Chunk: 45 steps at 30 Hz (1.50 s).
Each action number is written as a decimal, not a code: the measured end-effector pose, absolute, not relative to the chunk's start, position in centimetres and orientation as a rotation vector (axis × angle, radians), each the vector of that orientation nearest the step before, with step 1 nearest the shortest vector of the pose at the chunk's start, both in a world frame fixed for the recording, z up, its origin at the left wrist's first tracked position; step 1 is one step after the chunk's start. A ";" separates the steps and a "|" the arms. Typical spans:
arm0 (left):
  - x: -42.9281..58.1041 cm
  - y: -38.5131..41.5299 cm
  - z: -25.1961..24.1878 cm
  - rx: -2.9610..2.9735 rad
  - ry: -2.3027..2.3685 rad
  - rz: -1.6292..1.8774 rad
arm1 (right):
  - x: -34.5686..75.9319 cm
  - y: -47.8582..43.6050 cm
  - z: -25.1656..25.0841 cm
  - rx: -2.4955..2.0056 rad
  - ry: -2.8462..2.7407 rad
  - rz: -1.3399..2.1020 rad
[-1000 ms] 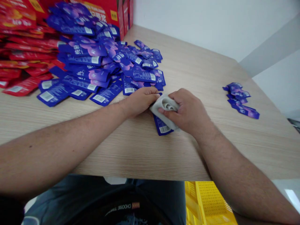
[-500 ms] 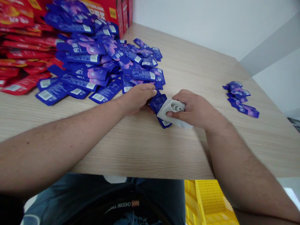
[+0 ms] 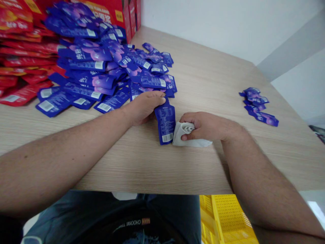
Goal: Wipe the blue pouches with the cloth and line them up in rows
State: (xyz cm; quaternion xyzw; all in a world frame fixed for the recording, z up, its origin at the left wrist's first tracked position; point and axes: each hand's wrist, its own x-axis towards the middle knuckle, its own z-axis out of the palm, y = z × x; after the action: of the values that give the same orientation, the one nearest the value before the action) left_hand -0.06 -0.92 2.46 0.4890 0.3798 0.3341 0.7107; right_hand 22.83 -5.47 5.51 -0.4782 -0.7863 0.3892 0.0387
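Pouch [image 3: 166, 123] beside cloth [image 3: 178, 135], blue heap [image 3: 109, 64] behind; red boxes [image 3: 126, 20] beyond

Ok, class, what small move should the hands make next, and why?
Probably slide the pale cloth over the blue pouch: the left hand grips the pouch's upper end, its printed face is uncovered, and the right hand holds the cloth right beside it.
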 end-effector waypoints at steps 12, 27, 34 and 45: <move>0.0 -1.3 1.9 1.245 0.789 0.767 | 21.2 -4.4 3.5 -1.608 -1.728 0.370; -0.1 -0.9 2.7 0.894 0.797 0.947 | 22.8 -4.7 2.9 -1.467 -1.584 0.636; -0.1 -0.5 2.1 1.087 0.797 1.002 | 23.2 -4.6 3.7 -1.347 -1.359 0.835; 1.4 -1.8 1.8 1.148 0.916 0.872 | 21.2 -6.3 5.8 -1.592 -1.825 0.383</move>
State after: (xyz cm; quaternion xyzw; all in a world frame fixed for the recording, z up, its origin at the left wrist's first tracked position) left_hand 1.38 -1.80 1.77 0.5067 0.4045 0.3847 0.6570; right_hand 21.24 -6.26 5.77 -0.6112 -0.7004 0.1470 0.3380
